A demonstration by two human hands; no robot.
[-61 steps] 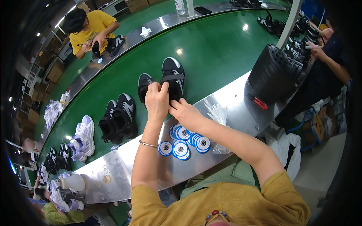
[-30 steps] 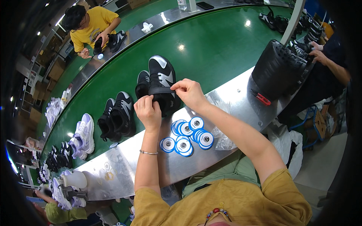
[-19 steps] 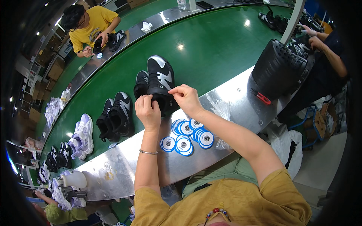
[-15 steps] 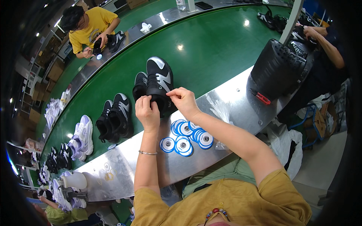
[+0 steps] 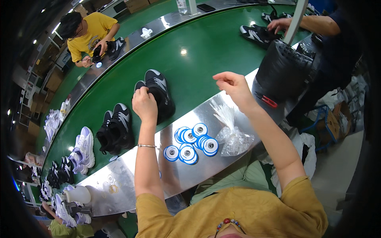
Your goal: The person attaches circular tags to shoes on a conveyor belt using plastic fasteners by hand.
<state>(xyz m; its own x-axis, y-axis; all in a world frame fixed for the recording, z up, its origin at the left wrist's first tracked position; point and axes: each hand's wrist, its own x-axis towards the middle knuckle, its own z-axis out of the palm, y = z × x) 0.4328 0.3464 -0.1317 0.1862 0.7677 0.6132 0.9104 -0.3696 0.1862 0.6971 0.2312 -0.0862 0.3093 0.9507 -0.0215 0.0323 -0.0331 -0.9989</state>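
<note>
Your left hand (image 5: 144,104) is at the opening of a black shoe (image 5: 169,106), fingers bent; its fingertips are hidden, so whether they are clamped on the shoe cannot be told. That shoe stands on the green surface (image 5: 206,59), toe pointing away from you, with pale lettering on its side toward the heel. Its mate (image 5: 139,85) is just left of it, partly behind your hand. Your right hand (image 5: 237,88) is well apart from both, its thumb and forefinger slightly parted and nothing visible between them.

Nearer you on the metal worktop (image 5: 174,180) lie round tags (image 5: 187,154), overlapping: white faces, blue rims, a dark emblem in the middle and small print. Beside them is a clear bag (image 5: 235,141) with white strands (image 5: 223,114) sticking out. Across from you, a co-worker's yellow shirt (image 5: 92,41) carries a dark print, too small to make out.
</note>
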